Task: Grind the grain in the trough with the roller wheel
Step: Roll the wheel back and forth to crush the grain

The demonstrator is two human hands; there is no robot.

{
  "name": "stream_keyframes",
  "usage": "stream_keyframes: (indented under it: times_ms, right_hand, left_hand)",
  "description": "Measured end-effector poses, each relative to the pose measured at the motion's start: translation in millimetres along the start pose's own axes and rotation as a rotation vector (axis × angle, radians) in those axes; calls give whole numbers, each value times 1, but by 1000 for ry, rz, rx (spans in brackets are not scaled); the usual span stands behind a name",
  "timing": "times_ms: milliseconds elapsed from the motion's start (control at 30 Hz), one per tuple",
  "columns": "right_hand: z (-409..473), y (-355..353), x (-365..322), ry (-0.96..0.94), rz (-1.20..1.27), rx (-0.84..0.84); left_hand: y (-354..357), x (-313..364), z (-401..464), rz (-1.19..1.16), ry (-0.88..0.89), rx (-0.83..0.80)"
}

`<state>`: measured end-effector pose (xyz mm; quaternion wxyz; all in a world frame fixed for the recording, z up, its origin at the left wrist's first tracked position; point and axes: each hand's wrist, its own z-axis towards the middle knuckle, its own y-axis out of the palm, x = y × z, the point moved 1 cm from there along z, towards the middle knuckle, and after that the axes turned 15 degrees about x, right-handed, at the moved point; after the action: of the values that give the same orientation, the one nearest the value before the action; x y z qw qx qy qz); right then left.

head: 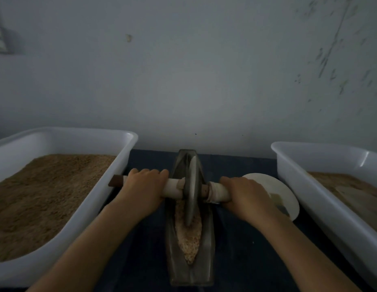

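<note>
One trough [190, 268], long axis running away from the person, grain [190, 243] in its near half; one wheel [191, 192] stands on edge in it, mid-length, axle [172, 187] crosswise. Left hand [144, 189] and right hand [245, 197] each curl tight round an axle end, equally near. Two tubs [111, 186], [293, 175]; one disc [284, 192].

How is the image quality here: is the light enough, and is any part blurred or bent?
Head view: dim, bluish light; the wall is soft and grainy. The wide lens bows the left tub and right tub outward. A faint glare streak marks the right tub's corner. The roller wheel and grain stay readable.
</note>
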<state>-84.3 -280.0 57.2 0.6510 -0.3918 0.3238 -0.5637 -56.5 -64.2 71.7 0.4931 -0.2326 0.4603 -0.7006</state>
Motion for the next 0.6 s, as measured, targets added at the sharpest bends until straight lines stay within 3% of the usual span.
stream_keyframes:
  times_ms: [133, 300, 400, 600]
  right_hand:
    - [-4, -25, -5, 1, 17, -272]
    - [-8, -45, -11, -47, 31, -363]
    - [-11, -47, -9, -70, 130, -326]
    - [-30, -38, -7, -212, 125, -36]
  left_hand:
    - [-17, -1, -8, -23, 65, -237]
    - [-30, 1, -14, -33, 118, -328]
    - [-31, 2, -14, -50, 106, -320]
    - [-30, -7, -21, -149, 101, -414]
